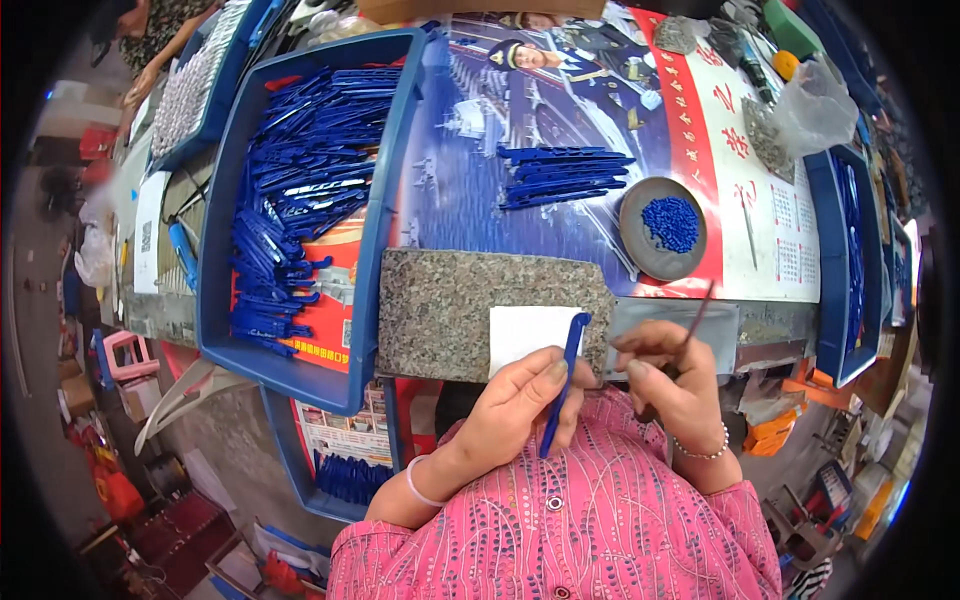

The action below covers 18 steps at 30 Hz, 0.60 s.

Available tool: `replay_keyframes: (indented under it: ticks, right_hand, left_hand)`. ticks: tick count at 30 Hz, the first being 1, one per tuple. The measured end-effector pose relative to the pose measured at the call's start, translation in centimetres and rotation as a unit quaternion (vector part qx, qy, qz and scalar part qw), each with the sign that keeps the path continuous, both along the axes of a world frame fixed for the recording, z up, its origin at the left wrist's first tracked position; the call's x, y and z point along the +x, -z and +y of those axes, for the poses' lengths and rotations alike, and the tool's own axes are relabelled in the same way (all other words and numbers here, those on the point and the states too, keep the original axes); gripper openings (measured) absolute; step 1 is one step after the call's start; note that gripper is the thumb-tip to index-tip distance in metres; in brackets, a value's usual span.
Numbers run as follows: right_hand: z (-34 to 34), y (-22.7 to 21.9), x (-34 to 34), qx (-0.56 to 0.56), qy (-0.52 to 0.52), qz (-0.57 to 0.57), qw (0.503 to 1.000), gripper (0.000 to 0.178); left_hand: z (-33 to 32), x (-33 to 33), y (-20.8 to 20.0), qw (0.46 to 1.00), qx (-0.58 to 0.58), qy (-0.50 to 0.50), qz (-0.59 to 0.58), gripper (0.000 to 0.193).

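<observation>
My left hand (508,408) is closed around a slim blue plastic strip (574,345) with a small hook at its top, held upright in front of my chest. A thin dark stick (702,310) points up from my right hand (688,385), whose fingers are pinched around it just right of the strip. Behind my hands lies a speckled stone slab (435,300) with a white sheet of paper (522,328) on it. Small blue beads (670,223) fill part of a round grey dish (637,250). Several similar blue strips (565,175) lie in a bundle farther back.
At left, a large blue tray (388,220) holds a heap of blue strips (310,150); a lower tray (288,445) sits below it. Another tray (830,290) stands at right, near a clear plastic bag (815,105). Another person's arm (165,65) shows at far left.
</observation>
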State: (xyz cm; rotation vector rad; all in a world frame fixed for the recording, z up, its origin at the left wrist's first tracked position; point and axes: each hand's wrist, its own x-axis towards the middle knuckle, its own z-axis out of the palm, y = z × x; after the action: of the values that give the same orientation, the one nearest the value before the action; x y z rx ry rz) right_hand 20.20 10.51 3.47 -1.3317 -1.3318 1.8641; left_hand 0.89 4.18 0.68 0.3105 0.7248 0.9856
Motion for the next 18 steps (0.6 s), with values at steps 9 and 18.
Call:
replay_keyframes:
  ticks: [9, 18]
  right_hand:
    - [0.9, 0.7, -0.9, -0.134, -0.031, 0.084, 0.987, 0.023]
    - [1.3, 1.3, -0.3, -0.16, -0.056, 0.108, 0.98, 0.02]
  left_hand:
    - [0.2, 0.2, 0.0, 0.99, -0.068, 0.073, -0.095, 0.034]
    - [1.0, 0.8, 0.4, 0.973, -0.14, 0.073, -0.168, 0.031]
